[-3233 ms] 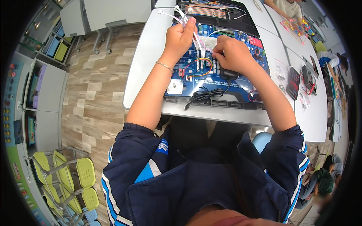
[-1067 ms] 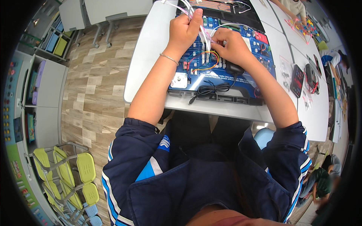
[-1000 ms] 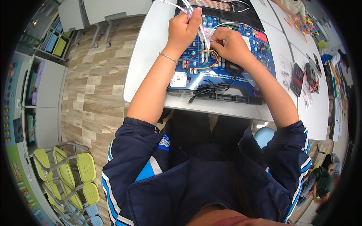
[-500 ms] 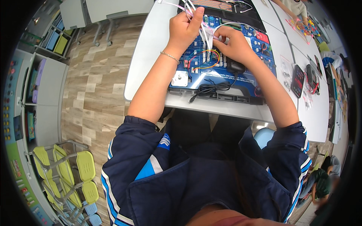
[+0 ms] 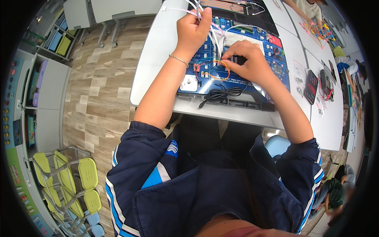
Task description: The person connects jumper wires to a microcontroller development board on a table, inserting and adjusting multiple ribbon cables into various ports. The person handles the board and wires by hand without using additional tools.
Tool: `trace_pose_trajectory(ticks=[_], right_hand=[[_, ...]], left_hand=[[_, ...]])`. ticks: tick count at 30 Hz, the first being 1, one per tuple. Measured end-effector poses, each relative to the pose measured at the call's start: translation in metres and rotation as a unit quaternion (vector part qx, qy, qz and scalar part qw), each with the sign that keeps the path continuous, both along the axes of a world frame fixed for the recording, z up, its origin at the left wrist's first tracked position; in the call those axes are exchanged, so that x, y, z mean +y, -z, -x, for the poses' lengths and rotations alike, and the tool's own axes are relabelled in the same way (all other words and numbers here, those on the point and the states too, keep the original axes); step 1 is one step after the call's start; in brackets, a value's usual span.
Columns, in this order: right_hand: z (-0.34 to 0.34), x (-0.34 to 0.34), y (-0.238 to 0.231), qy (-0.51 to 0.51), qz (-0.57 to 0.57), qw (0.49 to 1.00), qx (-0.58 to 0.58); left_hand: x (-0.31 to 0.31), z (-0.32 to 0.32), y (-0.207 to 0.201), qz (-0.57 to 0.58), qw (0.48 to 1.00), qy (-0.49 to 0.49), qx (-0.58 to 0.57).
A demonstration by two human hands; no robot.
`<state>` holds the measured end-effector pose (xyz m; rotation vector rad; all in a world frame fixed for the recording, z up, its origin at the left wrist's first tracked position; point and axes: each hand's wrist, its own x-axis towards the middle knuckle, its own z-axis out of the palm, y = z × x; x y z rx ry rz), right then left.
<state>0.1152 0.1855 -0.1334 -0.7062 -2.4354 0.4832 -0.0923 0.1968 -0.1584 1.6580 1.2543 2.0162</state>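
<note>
My left hand (image 5: 193,32) is closed round a bundle of thin white cables (image 5: 213,39), the thumb pointing up. They run down to connectors on a blue electronics training board (image 5: 203,54) in an open black case. My right hand (image 5: 250,63) is over the middle of the board, its thumb and forefinger pinched at the lower end of a white cable. The fingertips hide the exact plug. Yellow, red and black jumper wires (image 5: 227,73) loop just below the pinch. A coiled black cord (image 5: 224,93) lies at the case's near edge.
A black phone (image 5: 311,87) and a dark device with red leads (image 5: 327,79) lie to the right, near small plastic bags (image 5: 299,77). Across the tables, another person's arm (image 5: 297,10) reaches toward colourful sticks (image 5: 318,32). Green chairs (image 5: 88,173) stand at lower left.
My right hand has come down and nearer along the cables, from their middle to their lower ends by the board. My left hand keeps its hold, nearly still.
</note>
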Motion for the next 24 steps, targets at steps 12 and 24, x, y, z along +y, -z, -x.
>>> trace_pose_trajectory(ticks=[12,24], right_hand=[[0.009,-0.002,0.005,0.032,0.007,0.999,-0.03],[0.013,-0.01,0.003,0.017,-0.056,0.998,-0.031]], left_hand=[[0.003,-0.001,-0.001,0.001,0.999,0.023,0.029],[-0.001,-0.001,-0.003,0.021,0.997,0.014,0.066]])
